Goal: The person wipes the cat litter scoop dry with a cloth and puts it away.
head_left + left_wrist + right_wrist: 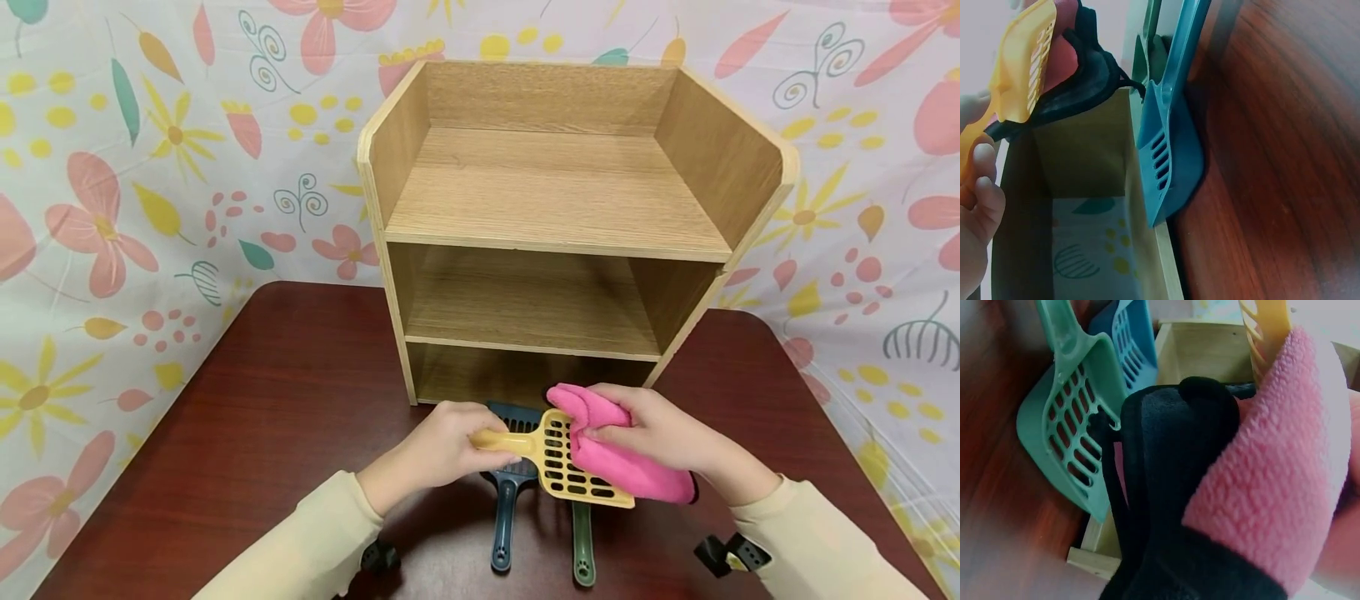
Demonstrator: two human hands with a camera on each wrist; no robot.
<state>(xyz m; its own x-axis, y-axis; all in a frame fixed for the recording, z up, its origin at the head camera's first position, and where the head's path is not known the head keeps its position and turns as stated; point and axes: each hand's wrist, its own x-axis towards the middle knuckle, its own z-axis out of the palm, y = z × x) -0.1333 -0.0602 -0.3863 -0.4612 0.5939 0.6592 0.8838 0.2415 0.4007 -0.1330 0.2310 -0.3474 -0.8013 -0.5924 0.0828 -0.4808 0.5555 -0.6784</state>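
My left hand [453,446] grips the handle of a yellow litter scoop [558,454], whose slotted pan points right. In my right hand [660,429] is a folded pink fleece cloth [626,454] with black trim, held against the scoop's pan. The right wrist view shows the cloth's dark underside [1175,444] and a thin loop hanging from it. Below them on the table lie a blue litter scoop [505,508] and a green litter scoop [1079,419], handles toward me. The green scoop's pan is mostly hidden in the head view by the cloth and yellow scoop.
A wooden shelf unit [558,242] with two lower compartments stands right behind the scoops. It rests on a dark red-brown table [300,375]. A floral-print sheet [187,167] hangs behind and at both sides.
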